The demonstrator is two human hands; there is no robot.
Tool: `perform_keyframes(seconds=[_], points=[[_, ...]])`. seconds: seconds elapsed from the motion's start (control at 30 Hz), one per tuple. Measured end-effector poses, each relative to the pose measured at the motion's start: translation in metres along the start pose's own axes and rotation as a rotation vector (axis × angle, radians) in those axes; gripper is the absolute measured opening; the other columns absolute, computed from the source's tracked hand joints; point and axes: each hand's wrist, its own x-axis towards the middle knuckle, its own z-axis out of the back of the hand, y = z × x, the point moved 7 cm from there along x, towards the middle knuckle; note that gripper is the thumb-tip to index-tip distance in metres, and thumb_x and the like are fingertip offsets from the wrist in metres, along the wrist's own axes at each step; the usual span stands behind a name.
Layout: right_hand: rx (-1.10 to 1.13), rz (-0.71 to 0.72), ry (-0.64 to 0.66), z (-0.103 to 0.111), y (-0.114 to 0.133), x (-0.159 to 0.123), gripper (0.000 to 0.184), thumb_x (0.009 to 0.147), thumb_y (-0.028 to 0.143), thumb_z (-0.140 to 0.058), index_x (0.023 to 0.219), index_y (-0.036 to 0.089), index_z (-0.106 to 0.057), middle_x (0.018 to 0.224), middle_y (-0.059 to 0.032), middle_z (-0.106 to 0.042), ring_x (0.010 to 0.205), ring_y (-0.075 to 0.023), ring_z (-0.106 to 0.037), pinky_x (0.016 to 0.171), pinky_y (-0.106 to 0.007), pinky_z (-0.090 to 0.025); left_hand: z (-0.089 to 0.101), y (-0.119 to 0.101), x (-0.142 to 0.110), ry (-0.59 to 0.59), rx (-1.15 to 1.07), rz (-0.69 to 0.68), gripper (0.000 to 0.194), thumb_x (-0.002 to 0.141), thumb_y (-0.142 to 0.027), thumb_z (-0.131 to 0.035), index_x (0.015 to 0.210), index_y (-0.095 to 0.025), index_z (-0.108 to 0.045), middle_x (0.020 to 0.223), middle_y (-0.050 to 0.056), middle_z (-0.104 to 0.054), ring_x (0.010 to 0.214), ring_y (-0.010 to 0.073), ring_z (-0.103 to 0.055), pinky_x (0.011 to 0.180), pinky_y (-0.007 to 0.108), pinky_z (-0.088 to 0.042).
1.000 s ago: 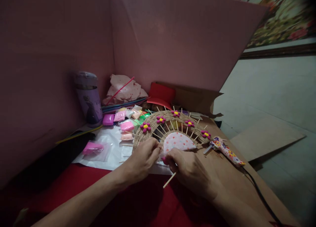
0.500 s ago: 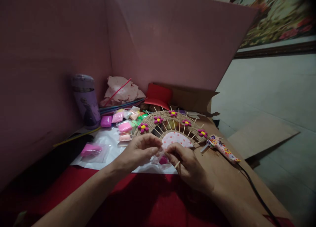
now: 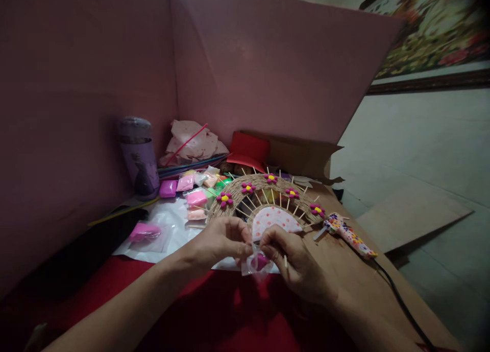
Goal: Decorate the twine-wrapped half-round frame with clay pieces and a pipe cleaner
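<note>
Between my hands hangs a small clear plastic bag (image 3: 252,267) with a lump of magenta clay (image 3: 261,261) inside. My left hand (image 3: 225,242) pinches the bag's left edge with thumb and fingers. On the other edge my right hand (image 3: 293,257) is closed too, with a short wooden stick (image 3: 285,261) poking out of its fingers. Just beyond lies a twine-wrapped fan shape (image 3: 255,188) with thin sticks fanning through it. Magenta clay flowers (image 3: 271,178) with yellow centres sit along its arc. At its middle is a white half-round piece (image 3: 275,221) with coral dots.
Clay packets (image 3: 197,198) lie on white plastic (image 3: 172,211), left of the fan. Behind them stands a purple tumbler (image 3: 140,160). A flower-patterned glue gun (image 3: 350,234) with a black cord rests on cardboard (image 3: 344,275) at right. Pink panels (image 3: 260,66) rise behind.
The bag has dropped a little and shows more fully between my fingers. Both hands keep hold of it. The view has shifted slightly, so the table items sit a bit further right.
</note>
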Motion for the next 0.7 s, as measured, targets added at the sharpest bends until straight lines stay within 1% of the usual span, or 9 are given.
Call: perform_keyframes(seconds=[0.07, 0.1, 0.13, 0.23, 0.33, 0.43, 0.53, 0.6, 0.7], points=[[0.007, -0.009, -0.011, 0.0, -0.001, 0.0, 0.011, 0.087, 0.012, -0.046, 0.079, 0.019, -0.049, 0.068, 0.0014, -0.051, 0.06, -0.0115, -0.045, 0.055, -0.022, -0.038, 0.007, -0.006, -0.001, -0.144, 0.106, -0.09, 0.02, 0.057, -0.015, -0.072, 0.065, -0.012, -0.054, 0.053, -0.005, -0.054, 0.042, 0.0048, -0.047, 0.042, 0.017, -0.036], [0.023, -0.02, -0.015, 0.001, -0.001, 0.001, 0.011, 0.087, 0.012, -0.045, 0.079, 0.019, -0.049, 0.068, 0.0015, -0.051, 0.06, -0.0115, -0.045, 0.055, -0.022, -0.038, 0.008, -0.009, -0.001, -0.183, 0.135, -0.123, 0.02, 0.058, -0.015, -0.071, 0.065, -0.013, -0.053, 0.052, -0.006, -0.052, 0.041, 0.0041, -0.045, 0.04, 0.016, -0.034], [0.05, -0.032, -0.016, 0.0, -0.001, 0.001, 0.012, 0.087, 0.013, -0.045, 0.079, 0.019, -0.049, 0.068, 0.0014, -0.051, 0.06, -0.0115, -0.046, 0.055, -0.022, -0.038, 0.007, -0.01, -0.001, -0.189, 0.144, -0.14, 0.019, 0.059, -0.016, -0.07, 0.065, -0.014, -0.052, 0.051, -0.007, -0.051, 0.04, 0.0039, -0.045, 0.039, 0.016, -0.034], [0.129, -0.059, 0.02, -0.004, 0.001, 0.002, 0.008, 0.089, 0.017, -0.045, 0.087, 0.019, -0.052, 0.076, -0.0004, -0.056, 0.066, -0.0121, -0.05, 0.061, -0.023, -0.041, 0.0, -0.007, 0.0, -0.126, 0.121, -0.127, 0.019, 0.061, -0.02, -0.069, 0.067, -0.014, -0.051, 0.05, -0.007, -0.05, 0.037, 0.0037, -0.043, 0.036, 0.016, -0.034], [0.127, -0.063, 0.053, -0.008, 0.001, 0.003, 0.008, 0.09, 0.02, -0.047, 0.089, 0.018, -0.055, 0.079, -0.002, -0.059, 0.071, -0.0135, -0.053, 0.065, -0.025, -0.042, -0.001, -0.006, 0.0, -0.121, 0.102, -0.118, 0.022, 0.061, -0.023, -0.072, 0.068, -0.014, -0.053, 0.053, -0.006, -0.052, 0.039, 0.0031, -0.044, 0.037, 0.015, -0.033], [0.116, -0.086, -0.006, -0.006, -0.007, 0.003, 0.016, 0.091, 0.022, -0.045, 0.079, 0.018, -0.055, 0.071, -0.001, -0.056, 0.065, -0.0127, -0.051, 0.061, -0.024, -0.041, 0.001, -0.004, 0.001, -0.104, 0.044, -0.068, 0.025, 0.063, -0.028, -0.074, 0.075, -0.012, -0.059, 0.056, -0.003, -0.057, 0.044, 0.006, -0.05, 0.042, 0.017, -0.038], [0.097, -0.093, -0.103, 0.001, -0.014, 0.003, 0.018, 0.092, 0.022, -0.043, 0.078, 0.018, -0.052, 0.067, 0.0001, -0.053, 0.06, -0.012, -0.048, 0.057, -0.024, -0.039, 0.001, -0.001, 0.001, -0.022, -0.054, -0.005, 0.031, 0.062, -0.028, -0.077, 0.083, -0.01, -0.063, 0.06, 0.0, -0.061, 0.049, 0.0084, -0.054, 0.045, 0.019, -0.04], [0.078, -0.09, -0.136, 0.002, -0.016, 0.003, 0.016, 0.092, 0.022, -0.043, 0.08, 0.018, -0.053, 0.067, 0.0002, -0.053, 0.059, -0.0121, -0.047, 0.056, -0.024, -0.039, 0.0, 0.002, 0.0, 0.036, -0.116, 0.03, 0.029, 0.06, -0.025, -0.079, 0.081, -0.01, -0.064, 0.062, 0.001, -0.062, 0.051, 0.0082, -0.055, 0.049, 0.02, -0.041], [0.06, -0.107, -0.159, 0.001, -0.018, 0.002, 0.016, 0.092, 0.023, -0.043, 0.08, 0.018, -0.053, 0.067, -0.0001, -0.053, 0.058, -0.012, -0.047, 0.052, -0.023, -0.038, -0.001, 0.009, -0.001, 0.055, -0.16, 0.097, 0.024, 0.06, -0.022, -0.079, 0.076, -0.011, -0.065, 0.062, 0.0, -0.061, 0.05, 0.0062, -0.052, 0.051, 0.02, -0.04]])
